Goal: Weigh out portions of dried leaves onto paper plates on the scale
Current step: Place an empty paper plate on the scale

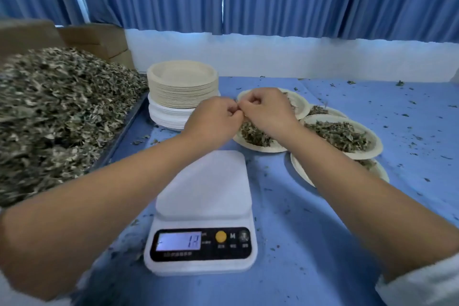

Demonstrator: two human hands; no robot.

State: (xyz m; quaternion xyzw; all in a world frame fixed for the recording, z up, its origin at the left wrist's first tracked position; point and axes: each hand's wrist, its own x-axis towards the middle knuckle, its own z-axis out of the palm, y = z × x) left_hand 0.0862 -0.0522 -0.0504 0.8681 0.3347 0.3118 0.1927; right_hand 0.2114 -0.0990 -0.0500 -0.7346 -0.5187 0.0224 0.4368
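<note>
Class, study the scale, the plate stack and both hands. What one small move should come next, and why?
Probably the left hand should lift one empty plate off the stack and set it on the scale. Its platform is bare, the plates at right already hold leaves, and the right hand meets the left above them, fingers curled.
</note>
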